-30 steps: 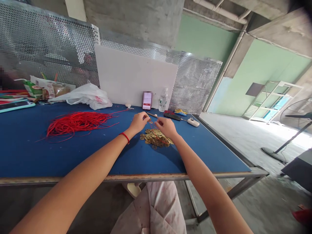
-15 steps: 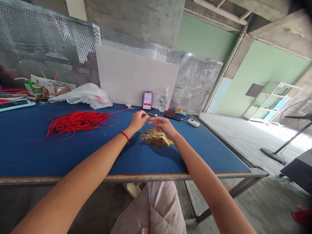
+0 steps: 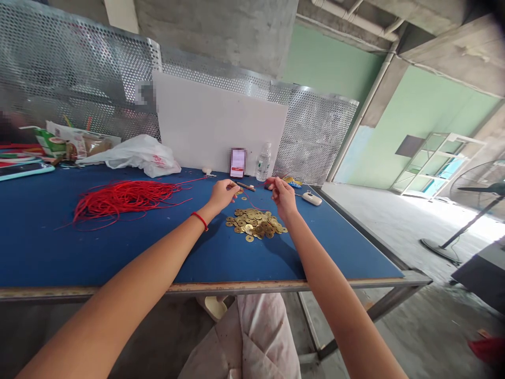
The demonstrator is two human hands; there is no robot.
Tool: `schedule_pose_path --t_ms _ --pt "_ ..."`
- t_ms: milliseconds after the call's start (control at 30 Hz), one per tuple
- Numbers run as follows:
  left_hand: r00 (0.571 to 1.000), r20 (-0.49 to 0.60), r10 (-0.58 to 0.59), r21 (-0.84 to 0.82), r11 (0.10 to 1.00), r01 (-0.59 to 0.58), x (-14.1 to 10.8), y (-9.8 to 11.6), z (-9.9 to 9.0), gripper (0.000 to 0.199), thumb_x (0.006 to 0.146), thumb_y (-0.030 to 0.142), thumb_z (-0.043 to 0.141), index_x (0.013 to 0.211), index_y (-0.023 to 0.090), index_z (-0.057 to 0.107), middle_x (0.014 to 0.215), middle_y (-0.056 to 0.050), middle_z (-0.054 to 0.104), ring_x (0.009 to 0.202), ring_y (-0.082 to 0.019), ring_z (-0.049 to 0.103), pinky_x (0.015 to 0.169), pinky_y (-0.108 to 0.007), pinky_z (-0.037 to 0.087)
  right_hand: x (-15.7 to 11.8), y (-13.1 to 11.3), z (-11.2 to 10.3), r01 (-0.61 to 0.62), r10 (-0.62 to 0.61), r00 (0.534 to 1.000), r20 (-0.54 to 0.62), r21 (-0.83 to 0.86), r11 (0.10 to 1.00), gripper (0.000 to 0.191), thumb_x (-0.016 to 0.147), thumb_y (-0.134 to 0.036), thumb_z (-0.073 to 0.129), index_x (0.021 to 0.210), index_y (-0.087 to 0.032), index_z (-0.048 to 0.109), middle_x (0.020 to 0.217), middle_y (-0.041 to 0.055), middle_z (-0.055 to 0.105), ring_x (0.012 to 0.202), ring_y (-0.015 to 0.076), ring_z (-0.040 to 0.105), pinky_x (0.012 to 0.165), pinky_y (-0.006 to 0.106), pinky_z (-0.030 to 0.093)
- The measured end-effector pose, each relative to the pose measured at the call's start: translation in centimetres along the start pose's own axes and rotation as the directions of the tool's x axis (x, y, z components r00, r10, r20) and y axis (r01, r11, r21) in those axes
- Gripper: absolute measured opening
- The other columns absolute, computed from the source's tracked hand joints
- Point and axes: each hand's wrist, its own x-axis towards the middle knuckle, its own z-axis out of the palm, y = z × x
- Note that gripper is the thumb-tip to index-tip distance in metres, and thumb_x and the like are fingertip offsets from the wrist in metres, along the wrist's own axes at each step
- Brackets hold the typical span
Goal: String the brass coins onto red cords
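My left hand (image 3: pixel 224 195) is closed in a pinch above the blue table, with a red cord (image 3: pixel 252 204) running from its fingertips. A brass-coloured coin shows at those fingertips. To the right, my right hand (image 3: pixel 283 197) is raised with thumb and fingers pinched together on the cord; its end is too fine to make out. Between and below the hands lies a pile of round brass coins (image 3: pixel 256 222) with holes in the middle. One loose coin (image 3: pixel 244 198) sits apart behind the pile. A red cord bracelet (image 3: pixel 200 221) circles my left wrist.
A bundle of red cords (image 3: pixel 126 199) lies at left. Behind it are a white plastic bag (image 3: pixel 144 155) and food packs. Along the back stand a phone (image 3: pixel 238 162) and a water bottle (image 3: pixel 263 162). A white device (image 3: pixel 311 198) lies at right, near the table's edge.
My right hand has moved right and slightly up, away from my left hand, and its fingers have drawn together. The red cord now stretches between them. My left hand has hardly moved.
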Motion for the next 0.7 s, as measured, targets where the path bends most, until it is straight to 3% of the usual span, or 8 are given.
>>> schedule_pose_path --t_ms 67,133,267,367,700 --pt "1.0 0.005 0.005 0.001 1.0 -0.005 -0.1 0.0 0.0 0.009 0.078 0.021 0.061 0.073 0.014 0.061 0.065 -0.004 0.063 0.052 -0.012 0.058 0.046 -0.022 0.045 0.0 0.0 0.1 0.012 -0.018 0.999 -0.034 -0.146 0.989 0.048 0.082 -0.06 0.05 0.09 -0.016 0.068 0.069 0.0013 0.055 0.05 0.0077 0.033 0.048 0.022 0.033" --pt "1.0 0.012 0.008 0.011 1.0 -0.008 -0.2 0.2 0.0 0.009 0.078 0.021 0.061 0.072 0.014 0.061 0.063 -0.003 0.062 0.051 -0.012 0.057 0.045 -0.022 0.045 -0.2 0.1 0.4 0.039 -0.04 0.999 0.004 -0.262 0.964 0.053 0.082 -0.064 0.045 0.081 -0.016 0.068 0.065 0.0018 0.052 0.05 0.0088 0.035 0.047 0.023 0.031" --pt "0.999 0.025 0.021 0.035 0.999 -0.022 -0.5 0.5 0.1 0.009 0.078 0.021 0.061 0.071 0.014 0.061 0.063 -0.003 0.063 0.051 -0.013 0.057 0.046 -0.023 0.045 -0.8 0.4 1.4 0.119 -0.031 0.97 0.243 -0.358 0.926 0.052 0.081 -0.061 0.049 0.064 -0.016 0.066 0.057 0.0014 0.049 0.053 0.0104 0.04 0.051 0.024 0.031" --pt "0.998 0.042 0.044 0.031 0.998 -0.045 -0.6 0.7 0.3 0.01 0.077 0.021 0.061 0.07 0.014 0.061 0.062 -0.003 0.064 0.051 -0.013 0.057 0.047 -0.023 0.045 -1.3 0.7 2.0 0.149 0.008 0.935 0.355 -0.412 0.899 0.048 0.082 -0.054 0.05 0.059 -0.015 0.066 0.051 0.0002 0.048 0.052 0.0101 0.04 0.053 0.024 0.032" --pt "0.992 0.071 0.105 0.058 0.992 -0.109 -0.9 0.7 0.5 0.011 0.078 0.024 0.059 0.071 0.015 0.06 0.071 -0.006 0.068 0.056 -0.015 0.059 0.047 -0.024 0.046 -1.8 1.2 2.2 0.057 0.197 0.887 0.417 -0.524 0.85 0.038 0.081 -0.037 0.052 0.054 -0.014 0.066 0.043 -0.0038 0.041 0.047 0.0084 0.035 0.051 0.024 0.027"
